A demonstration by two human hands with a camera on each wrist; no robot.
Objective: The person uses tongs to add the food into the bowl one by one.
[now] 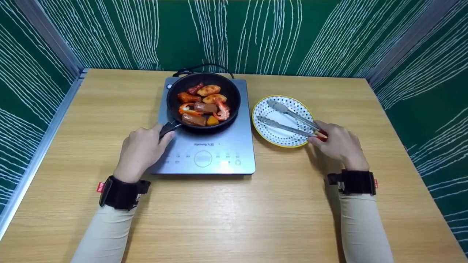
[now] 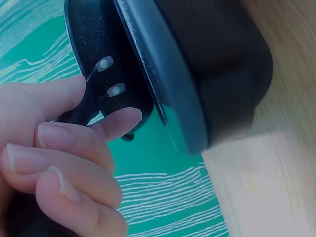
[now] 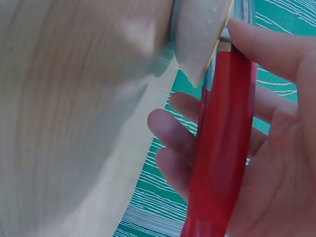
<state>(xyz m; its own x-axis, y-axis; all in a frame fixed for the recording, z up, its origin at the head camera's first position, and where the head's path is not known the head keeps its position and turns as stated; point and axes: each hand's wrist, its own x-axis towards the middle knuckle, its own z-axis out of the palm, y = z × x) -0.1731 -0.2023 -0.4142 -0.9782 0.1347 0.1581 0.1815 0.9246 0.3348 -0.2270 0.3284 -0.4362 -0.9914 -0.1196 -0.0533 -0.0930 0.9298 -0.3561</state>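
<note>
My left hand grips the black handle of a frying pan, fingers curled around it in the left wrist view. The pan sits on a silver induction cooker. In it lie sausage pieces, a shrimp, chicken wings, a drumstick and an orange-yellow chunk. My right hand holds metal tongs by their red handles. The tongs' two arms stand spread over a dotted plate, with nothing between the tips.
A black cord runs behind the cooker at the back of the wooden table. Green panels with white streaks stand at the back and both sides. The plate lies just right of the cooker.
</note>
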